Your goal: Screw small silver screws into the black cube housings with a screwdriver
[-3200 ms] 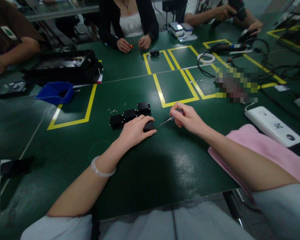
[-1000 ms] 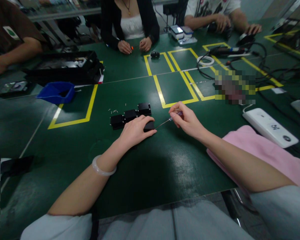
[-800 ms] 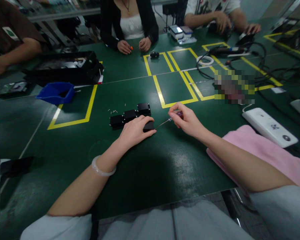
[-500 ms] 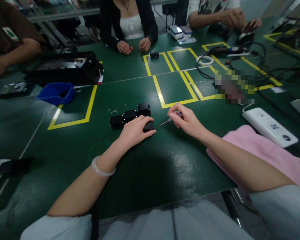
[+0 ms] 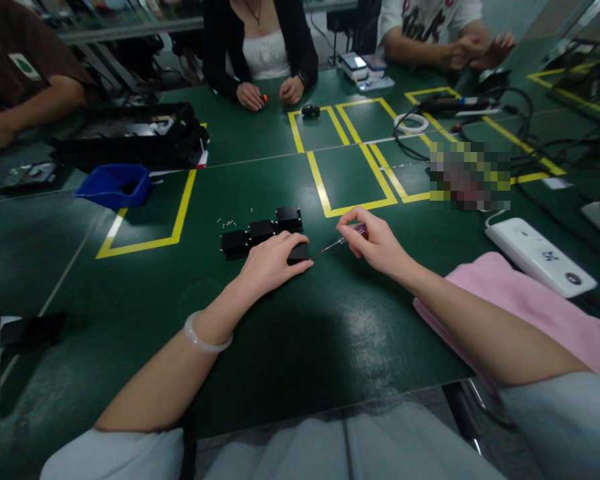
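Screwdriver [image 5: 341,240] in my right hand [image 5: 377,243] meets the block [image 5: 299,253] my left hand [image 5: 270,263] grips, seemingly unfinished; loose screws [image 5: 229,223], ten o'clock.

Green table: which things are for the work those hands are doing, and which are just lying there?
Likely for the work:
- screwdriver, in the right hand
- black block, under the left hand
- three other blocks
- tiny screw-like bits

Seemingly just lying there:
- blue bin
- pink cloth
- long white box
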The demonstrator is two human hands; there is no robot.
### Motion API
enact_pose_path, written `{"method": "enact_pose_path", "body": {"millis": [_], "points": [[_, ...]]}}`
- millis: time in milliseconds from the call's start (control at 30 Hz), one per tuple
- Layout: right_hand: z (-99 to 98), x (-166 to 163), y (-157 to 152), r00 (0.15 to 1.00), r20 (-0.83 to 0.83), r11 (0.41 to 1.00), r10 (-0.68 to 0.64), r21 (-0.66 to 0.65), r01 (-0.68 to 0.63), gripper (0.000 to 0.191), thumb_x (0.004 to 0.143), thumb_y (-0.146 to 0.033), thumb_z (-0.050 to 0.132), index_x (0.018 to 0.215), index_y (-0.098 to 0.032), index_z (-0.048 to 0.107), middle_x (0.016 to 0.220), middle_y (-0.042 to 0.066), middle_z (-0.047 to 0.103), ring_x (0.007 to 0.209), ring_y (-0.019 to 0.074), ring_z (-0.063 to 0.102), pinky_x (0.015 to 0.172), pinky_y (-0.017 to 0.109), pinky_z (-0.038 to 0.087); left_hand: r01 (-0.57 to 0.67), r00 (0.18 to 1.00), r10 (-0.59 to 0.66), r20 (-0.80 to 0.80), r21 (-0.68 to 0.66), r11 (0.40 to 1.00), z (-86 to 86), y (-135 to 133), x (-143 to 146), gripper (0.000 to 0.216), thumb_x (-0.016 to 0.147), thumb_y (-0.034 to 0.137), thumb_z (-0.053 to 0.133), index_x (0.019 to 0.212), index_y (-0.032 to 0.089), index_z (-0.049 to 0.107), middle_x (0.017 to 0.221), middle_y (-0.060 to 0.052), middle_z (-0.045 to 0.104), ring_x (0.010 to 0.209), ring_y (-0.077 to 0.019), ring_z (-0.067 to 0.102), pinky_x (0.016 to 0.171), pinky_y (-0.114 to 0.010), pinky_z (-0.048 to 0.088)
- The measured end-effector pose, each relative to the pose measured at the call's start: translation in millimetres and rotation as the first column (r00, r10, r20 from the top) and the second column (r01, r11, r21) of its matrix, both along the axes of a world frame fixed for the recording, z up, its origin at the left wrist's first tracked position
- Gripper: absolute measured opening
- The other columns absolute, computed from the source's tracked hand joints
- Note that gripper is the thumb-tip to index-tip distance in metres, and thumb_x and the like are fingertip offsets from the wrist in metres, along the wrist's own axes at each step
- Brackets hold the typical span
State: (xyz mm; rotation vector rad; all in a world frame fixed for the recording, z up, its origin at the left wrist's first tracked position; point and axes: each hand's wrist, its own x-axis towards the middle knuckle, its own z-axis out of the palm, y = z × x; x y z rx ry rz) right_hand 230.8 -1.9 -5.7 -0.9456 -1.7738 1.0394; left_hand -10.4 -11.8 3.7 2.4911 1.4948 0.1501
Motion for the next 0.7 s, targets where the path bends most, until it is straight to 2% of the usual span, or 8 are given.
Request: {"method": "enact_pose_path", "body": {"millis": [233,500,700], "points": [[-1.2,0.6,0.9,0.999,-0.017,0.999,0.034,0.020,-0.034,0.009,0.098,-0.026,0.054,0.104,-0.021,0.050,0.064,-0.009,0.048,0.049,0.0067,0.046,0.049,0.023,0.035,0.000,1.000,0.000,0.001,0.000,1.000,0.7,-0.2,0.3,0.046,0.092,0.055,0.055,0.129,0.028,0.056,0.123,-0.005,0.064,0.107,-0.0271,0.064,0.077,-0.034,0.050],[-0.3,0.2,-0.1,0.999,-0.025,0.999,0.026,-0.022,-0.026,0.019,0.098,-0.038,0.055,0.094,-0.021,0.052,0.057,-0.009,0.045,0.044,0.0063,0.043,0.043,0.023,0.031,0.006,1.000,-0.006,0.003,0.007,1.000,-0.4,-0.3,-0.1,0.046,0.093,0.055,0.054,0.129,0.028,0.056,0.124,-0.005,0.064,0.107,-0.0268,0.064,0.078,-0.034,0.051],[-2.0,-0.1,0.2,0.999,-0.027,0.999,0.039,0.001,-0.039,0.009,0.098,-0.027,0.054,0.103,-0.021,0.050,0.060,-0.010,0.046,0.045,0.0063,0.044,0.046,0.023,0.033,0.005,1.000,-0.005,-0.007,0.012,1.000,-0.2,0.0,0.2,0.046,0.093,0.056,0.054,0.130,0.028,0.056,0.125,-0.005,0.064,0.108,-0.0270,0.064,0.077,-0.034,0.051]]}}
